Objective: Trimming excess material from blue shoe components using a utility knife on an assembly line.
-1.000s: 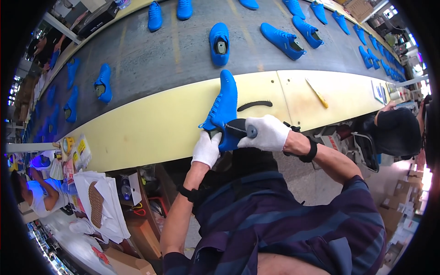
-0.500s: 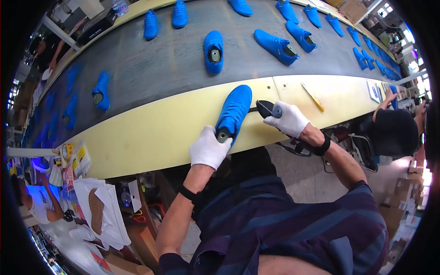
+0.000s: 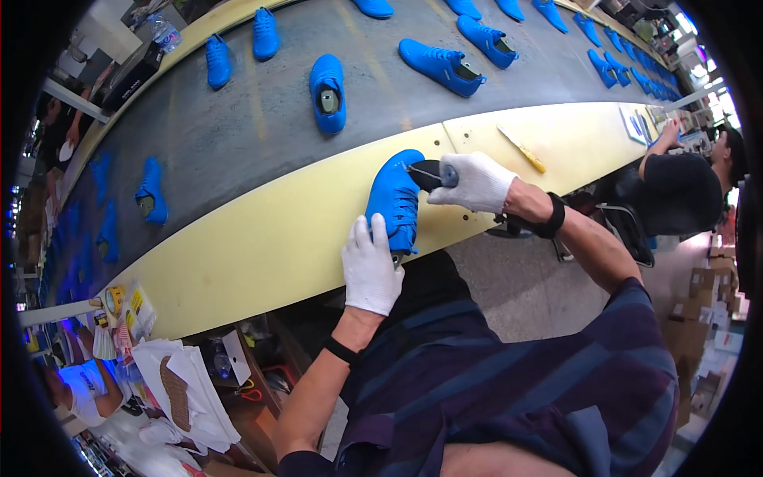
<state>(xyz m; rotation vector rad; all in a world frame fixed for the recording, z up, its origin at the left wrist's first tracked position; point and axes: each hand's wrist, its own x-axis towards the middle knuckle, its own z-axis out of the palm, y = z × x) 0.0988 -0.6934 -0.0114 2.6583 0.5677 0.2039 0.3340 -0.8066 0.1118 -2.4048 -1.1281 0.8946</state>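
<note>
A blue lace-up sneaker lies on the pale yellow bench top, toe pointing away from me, with a greenish last in its heel opening. My left hand, in a white knit glove, holds the shoe at its heel and left side, fingers laid along the upper. Also gloved, my right hand is closed around a black tool with a pointed oval head and a grey-blue grip. The tool's tip meets the right side of the toe area, just ahead of the laces.
Beyond the bench a dark conveyor belt carries many blue sneakers. A yellow-handled knife lies to the right on the bench. A co-worker sits further right. Tape and papers are at the left end.
My right hand has brought the black tool left, from beside the shoe onto its toe area. My left hand's fingers have spread along the shoe's side, and the shoe has turned slightly.
</note>
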